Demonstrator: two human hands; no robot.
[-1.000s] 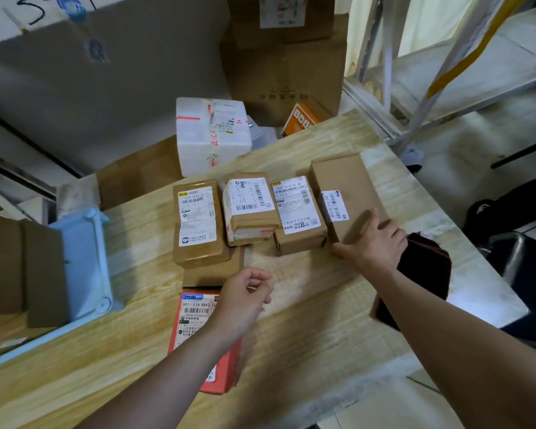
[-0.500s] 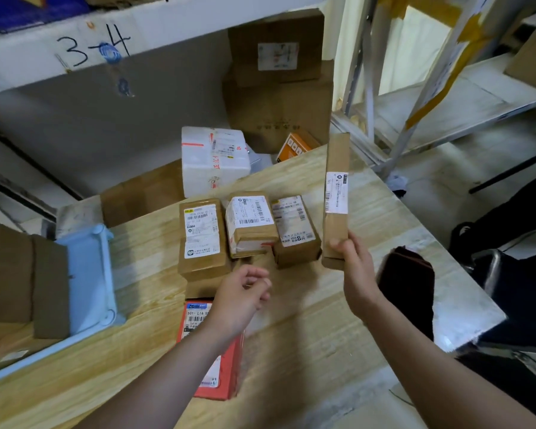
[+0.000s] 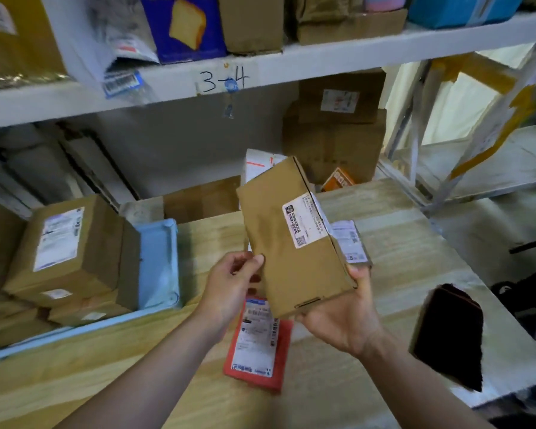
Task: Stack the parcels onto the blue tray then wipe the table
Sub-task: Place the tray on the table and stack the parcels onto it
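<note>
Brown cardboard, seemingly stiff and light: holding the flat parcel [image 3: 291, 236] tilted above the surface [image 3: 399, 243], right hand [image 3: 344, 323] cupping its lower end, left hand [image 3: 229, 283] fingers pinching its side edge; likely gripping best by opposite edges.

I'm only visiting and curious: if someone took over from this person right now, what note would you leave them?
Right hand holds a brown box from below, above the table; left hand pinches its left edge.
Done: several parcels sit stacked on the blue tray, at left.
Left: move this box, the red parcel and the labelled parcel behind the box onto the tray, then wipe the table, probably with the dark cloth.
</note>
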